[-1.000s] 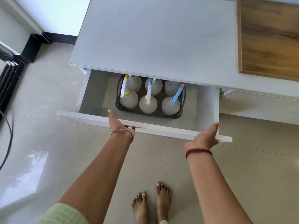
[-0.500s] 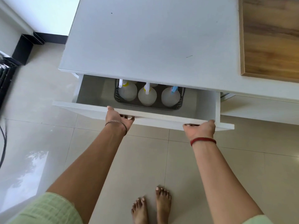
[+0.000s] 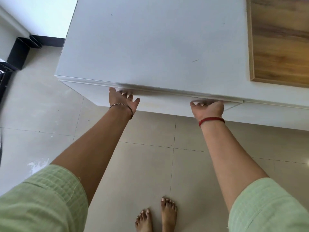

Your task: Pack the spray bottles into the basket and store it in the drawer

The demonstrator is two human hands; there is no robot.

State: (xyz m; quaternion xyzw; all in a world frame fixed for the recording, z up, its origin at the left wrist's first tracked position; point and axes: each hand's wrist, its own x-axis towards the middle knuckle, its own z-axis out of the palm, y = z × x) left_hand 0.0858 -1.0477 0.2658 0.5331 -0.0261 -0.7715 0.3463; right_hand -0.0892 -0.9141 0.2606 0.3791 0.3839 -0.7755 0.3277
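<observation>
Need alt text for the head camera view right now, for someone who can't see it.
Both hands press on the white drawer front, which looks pushed in under the white tabletop: left hand open, right hand at its top edge. No basket or bottles show.

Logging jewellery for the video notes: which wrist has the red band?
The right hand: its wrist wears the red band. The left hand wears a thin twisted metal bracelet instead.
</observation>
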